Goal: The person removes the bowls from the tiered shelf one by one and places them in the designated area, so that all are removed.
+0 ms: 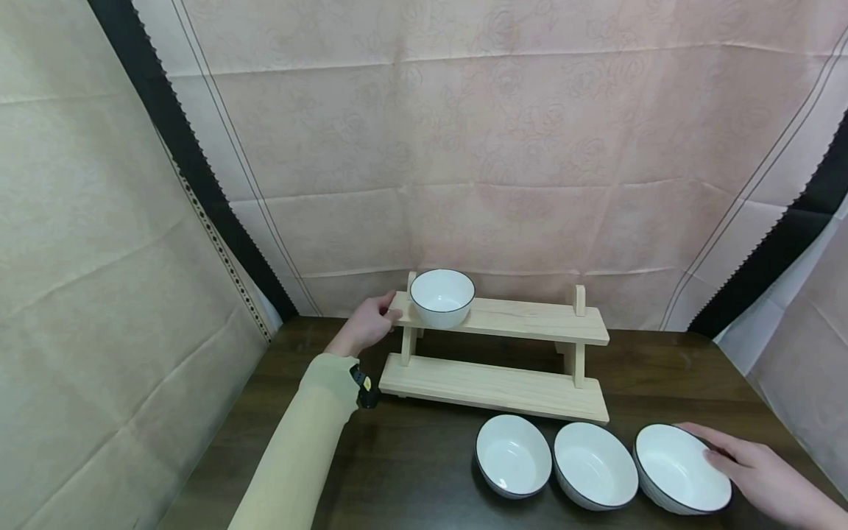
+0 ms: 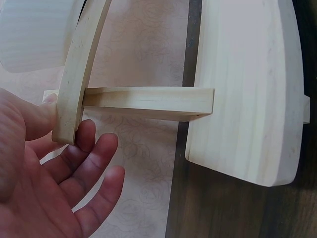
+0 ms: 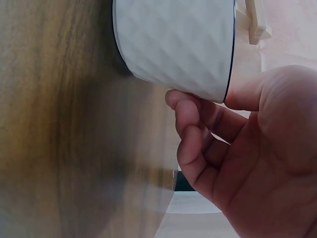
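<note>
My left hand (image 1: 366, 322) pinches the left end of the upper board of a two-tier wooden rack (image 1: 523, 318). In the left wrist view, the thumb lies on one face of that board (image 2: 74, 99) and the fingers curl beneath it. A white bowl (image 1: 442, 293) with a dark rim sits at the left of the upper tier. My right hand (image 1: 751, 464) grips the right edge of the rightmost white bowl (image 1: 682, 471), thumb at its rim and fingers against the outside. That bowl's side (image 3: 178, 44) has a diamond-textured surface in the right wrist view.
Two more white bowls, a left one (image 1: 513, 456) and a middle one (image 1: 595, 465), stand in a row in front of the rack on the dark wooden table (image 1: 397, 471). The lower tier (image 1: 490, 383) holds nothing. Pale fabric (image 1: 490, 147) hangs behind.
</note>
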`<state>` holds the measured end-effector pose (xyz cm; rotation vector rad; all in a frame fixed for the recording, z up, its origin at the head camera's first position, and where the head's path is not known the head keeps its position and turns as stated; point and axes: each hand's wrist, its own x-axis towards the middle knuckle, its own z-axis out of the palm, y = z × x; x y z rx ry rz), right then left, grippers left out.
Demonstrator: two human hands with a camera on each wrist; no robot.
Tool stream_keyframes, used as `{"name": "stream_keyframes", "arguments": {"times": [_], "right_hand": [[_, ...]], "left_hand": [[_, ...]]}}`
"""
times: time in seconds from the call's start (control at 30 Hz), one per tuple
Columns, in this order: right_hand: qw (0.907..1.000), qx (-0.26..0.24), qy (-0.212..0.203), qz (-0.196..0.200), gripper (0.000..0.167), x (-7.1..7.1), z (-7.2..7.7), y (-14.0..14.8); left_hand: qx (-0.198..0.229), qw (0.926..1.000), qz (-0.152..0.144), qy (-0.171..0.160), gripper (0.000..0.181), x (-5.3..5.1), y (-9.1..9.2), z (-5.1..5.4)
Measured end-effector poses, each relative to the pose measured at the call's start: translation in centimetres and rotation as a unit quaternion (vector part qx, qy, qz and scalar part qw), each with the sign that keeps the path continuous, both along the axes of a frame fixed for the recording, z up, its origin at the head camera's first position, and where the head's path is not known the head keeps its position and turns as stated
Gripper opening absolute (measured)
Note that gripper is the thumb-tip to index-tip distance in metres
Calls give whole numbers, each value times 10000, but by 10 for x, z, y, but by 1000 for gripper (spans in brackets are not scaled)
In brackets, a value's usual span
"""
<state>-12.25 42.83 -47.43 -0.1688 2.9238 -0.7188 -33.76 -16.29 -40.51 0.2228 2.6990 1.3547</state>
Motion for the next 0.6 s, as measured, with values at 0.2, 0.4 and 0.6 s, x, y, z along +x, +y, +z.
{"name": "stream_keyframes", "arguments": {"times": [0.2, 0.4, 0.6], "right_hand": [[9997, 255, 13, -34, 54, -2, 4, -2], [9993, 85, -340, -115, 64, -5, 7, -2], [9993, 250, -265, -71, 65, -4, 7, 1]], "left_hand": [[51, 10000, -33, 35, 64, 0, 0, 0], [65, 10000, -35, 63, 64, 1, 0, 0], [45, 9999, -47, 95, 64, 2, 1, 1]]}}
